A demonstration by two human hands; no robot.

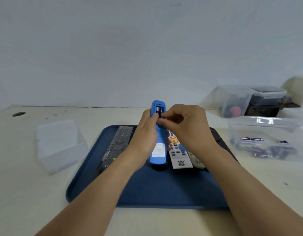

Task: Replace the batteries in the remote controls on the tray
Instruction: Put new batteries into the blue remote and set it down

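Note:
My left hand point(144, 133) grips a blue-sleeved remote point(158, 138), held back side up above the dark blue tray point(161, 189). Its battery compartment at the far end is uncovered and a battery point(158, 111) shows inside. My right hand point(186, 128) has its fingertips at that compartment, pinching the battery. On the tray lie a black remote point(117, 145) to the left, a white remote with orange buttons point(178, 150) and a second pale remote point(196, 160) partly hidden under my right wrist.
A clear tub point(268, 138) holding several loose batteries stands right of the tray. Behind it are lidded clear boxes point(249, 99). A frosted plastic container point(60, 145) sits left of the tray. A wall rises at the table's far edge.

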